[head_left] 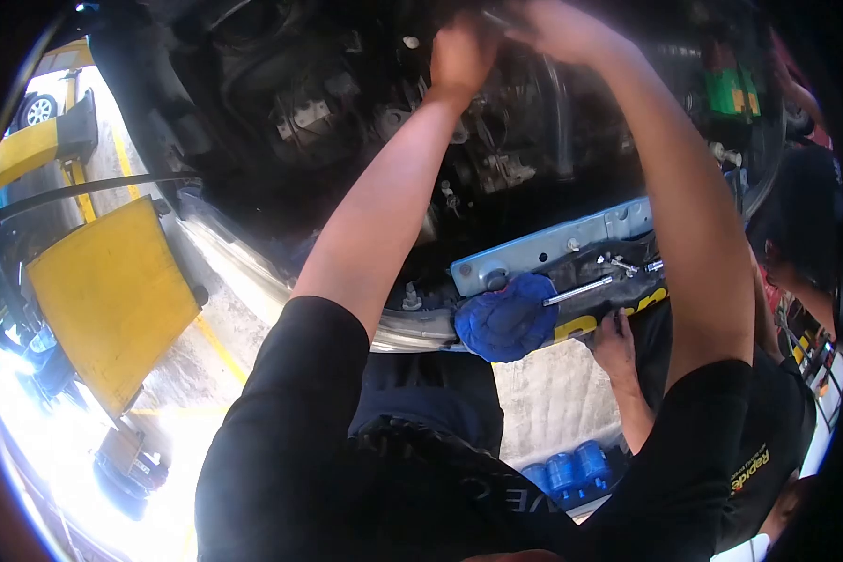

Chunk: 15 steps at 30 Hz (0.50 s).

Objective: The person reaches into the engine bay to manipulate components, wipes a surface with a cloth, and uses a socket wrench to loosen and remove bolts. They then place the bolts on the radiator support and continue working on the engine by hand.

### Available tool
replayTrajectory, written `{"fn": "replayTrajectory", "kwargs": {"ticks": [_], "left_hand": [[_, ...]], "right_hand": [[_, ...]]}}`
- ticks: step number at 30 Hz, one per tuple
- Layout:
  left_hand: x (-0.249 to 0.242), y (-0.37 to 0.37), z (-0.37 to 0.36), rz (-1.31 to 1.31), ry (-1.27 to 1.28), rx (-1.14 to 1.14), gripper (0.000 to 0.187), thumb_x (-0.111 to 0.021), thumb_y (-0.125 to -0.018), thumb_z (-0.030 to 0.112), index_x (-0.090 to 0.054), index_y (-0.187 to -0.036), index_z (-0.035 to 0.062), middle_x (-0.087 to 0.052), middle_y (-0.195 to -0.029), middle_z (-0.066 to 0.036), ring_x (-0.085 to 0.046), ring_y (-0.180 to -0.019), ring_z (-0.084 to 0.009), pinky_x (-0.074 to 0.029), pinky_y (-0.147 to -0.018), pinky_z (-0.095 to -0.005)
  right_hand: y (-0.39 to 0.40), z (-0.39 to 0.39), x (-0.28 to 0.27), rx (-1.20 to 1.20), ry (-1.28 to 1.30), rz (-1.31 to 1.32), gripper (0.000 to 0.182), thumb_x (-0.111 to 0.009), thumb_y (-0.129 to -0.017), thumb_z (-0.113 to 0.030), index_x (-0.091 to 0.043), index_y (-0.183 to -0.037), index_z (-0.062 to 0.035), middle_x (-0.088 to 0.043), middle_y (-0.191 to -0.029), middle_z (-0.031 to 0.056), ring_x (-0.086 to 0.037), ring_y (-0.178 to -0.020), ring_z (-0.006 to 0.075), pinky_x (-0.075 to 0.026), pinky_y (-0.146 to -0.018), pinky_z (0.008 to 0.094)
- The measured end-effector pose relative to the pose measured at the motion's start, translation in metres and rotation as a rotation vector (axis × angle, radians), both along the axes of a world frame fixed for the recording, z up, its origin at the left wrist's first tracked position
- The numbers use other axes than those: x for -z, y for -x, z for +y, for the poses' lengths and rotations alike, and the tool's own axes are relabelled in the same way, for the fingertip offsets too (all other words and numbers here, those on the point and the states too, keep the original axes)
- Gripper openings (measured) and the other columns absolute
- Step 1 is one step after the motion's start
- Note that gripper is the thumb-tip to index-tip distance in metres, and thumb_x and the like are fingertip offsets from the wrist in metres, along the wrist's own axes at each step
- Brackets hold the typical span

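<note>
Both my arms reach up into the dark engine bay of a vehicle. My left hand (461, 58) is near the top of the view, its fingers dark and blurred against the parts behind. Close to its right, my right hand (564, 30) bends in toward it, with its fingertips smeared near the top edge. A thin shiny piece (498, 19) shows between the two hands; which hand touches it is unclear. Below them are metal engine parts (510, 170) and a grey hose or pipe (559, 117).
A blue cloth (506, 318) and a ratchet (579, 290) lie along the blue front crossbar (553, 242). A co-worker's hand (614, 347) is just below. Another person stands at the right. A yellow lift part (112, 300) is at left, blue bottles (564, 471) below.
</note>
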<state>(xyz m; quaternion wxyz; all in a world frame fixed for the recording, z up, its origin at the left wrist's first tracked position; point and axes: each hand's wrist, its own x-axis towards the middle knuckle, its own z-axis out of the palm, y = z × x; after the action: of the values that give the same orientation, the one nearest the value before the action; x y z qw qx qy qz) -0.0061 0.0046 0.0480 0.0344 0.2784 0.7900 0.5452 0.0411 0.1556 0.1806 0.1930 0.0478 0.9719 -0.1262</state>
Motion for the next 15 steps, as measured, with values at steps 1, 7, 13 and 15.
{"fn": "replayTrajectory", "kwargs": {"ticks": [1, 7, 13, 15], "left_hand": [[-0.001, 0.001, 0.0, -0.006, 0.004, 0.004, 0.02, -0.072, -0.089, 0.012, -0.064, -0.099, -0.0039, -0.07, -0.094, -0.029, -0.068, -0.089, -0.0495, -0.055, -0.078, -0.0528], [-0.014, 0.013, -0.006, 0.209, -0.081, 0.149, 0.023, -0.071, -0.091, 0.012, -0.068, -0.104, -0.0053, -0.07, -0.096, -0.031, -0.067, -0.09, -0.0503, -0.056, -0.077, -0.0519], [-0.013, 0.01, 0.004, 0.199, -0.07, 0.069, 0.019, -0.072, -0.086, 0.008, -0.068, -0.098, -0.0064, -0.07, -0.09, -0.029, -0.067, -0.089, -0.0507, -0.055, -0.08, -0.0503], [-0.011, 0.005, -0.001, 0.26, -0.026, 0.041, 0.025, -0.073, -0.086, 0.009, -0.067, -0.104, -0.0063, -0.068, -0.097, -0.03, -0.065, -0.096, -0.0506, -0.054, -0.085, -0.0493]], "right_hand": [[0.001, 0.001, -0.001, -0.001, -0.028, -0.01, 0.045, -0.062, -0.1, -0.034, -0.06, -0.136, -0.0072, -0.069, -0.117, 0.0276, -0.065, -0.11, 0.0465, -0.052, -0.095, 0.0502], [0.0, -0.001, -0.002, 0.021, 0.024, 0.028, 0.039, -0.062, -0.1, -0.032, -0.064, -0.128, -0.0061, -0.07, -0.116, 0.0261, -0.065, -0.11, 0.0456, -0.052, -0.095, 0.0491], [0.0, 0.008, 0.007, -0.028, 0.032, 0.054, 0.035, -0.064, -0.098, -0.031, -0.066, -0.122, -0.0054, -0.071, -0.114, 0.0254, -0.066, -0.108, 0.045, -0.053, -0.094, 0.0495], [-0.001, -0.003, -0.016, 0.079, 0.12, -0.095, 0.036, -0.064, -0.098, -0.032, -0.066, -0.12, -0.0037, -0.071, -0.111, 0.026, -0.067, -0.106, 0.0454, -0.054, -0.092, 0.0509]]}}
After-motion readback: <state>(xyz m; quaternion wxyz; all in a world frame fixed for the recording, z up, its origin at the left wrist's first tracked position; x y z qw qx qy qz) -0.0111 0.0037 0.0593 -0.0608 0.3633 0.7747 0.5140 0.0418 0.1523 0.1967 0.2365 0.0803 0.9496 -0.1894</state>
